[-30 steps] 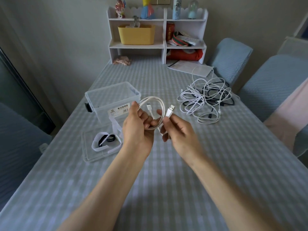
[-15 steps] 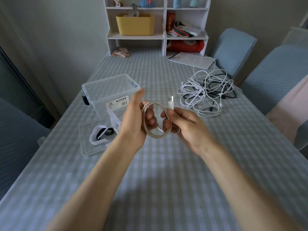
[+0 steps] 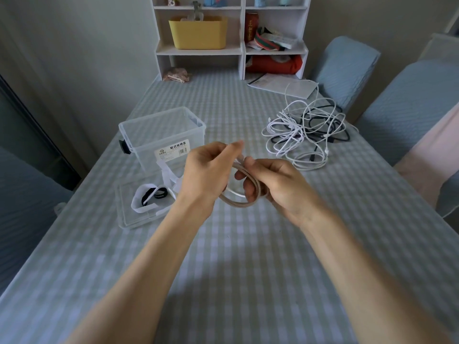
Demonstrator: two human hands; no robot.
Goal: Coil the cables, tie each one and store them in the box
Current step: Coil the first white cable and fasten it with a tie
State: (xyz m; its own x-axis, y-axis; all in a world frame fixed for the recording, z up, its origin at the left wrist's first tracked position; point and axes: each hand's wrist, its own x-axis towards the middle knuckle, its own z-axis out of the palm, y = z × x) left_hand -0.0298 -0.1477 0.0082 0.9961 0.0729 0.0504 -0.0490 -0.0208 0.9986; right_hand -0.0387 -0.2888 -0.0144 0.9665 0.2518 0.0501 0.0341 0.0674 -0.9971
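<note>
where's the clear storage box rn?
In the head view the clear box sits open on the table, left of centre, just beyond the left hand, with its lid lying in front of it.

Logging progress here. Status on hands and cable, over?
Both hands grip the coiled cable, untied. Box open, empty. Tangled cables still waiting. Nothing in the way.

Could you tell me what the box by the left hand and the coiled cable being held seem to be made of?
The box looks like clear, glossy hard plastic: the checked cloth shows through its walls, and a paper label sits on its front. The coiled cable, held by the left hand and right hand, looks beige and matte, possibly with a braided fabric sleeve, though the weave is too fine to confirm.
</note>
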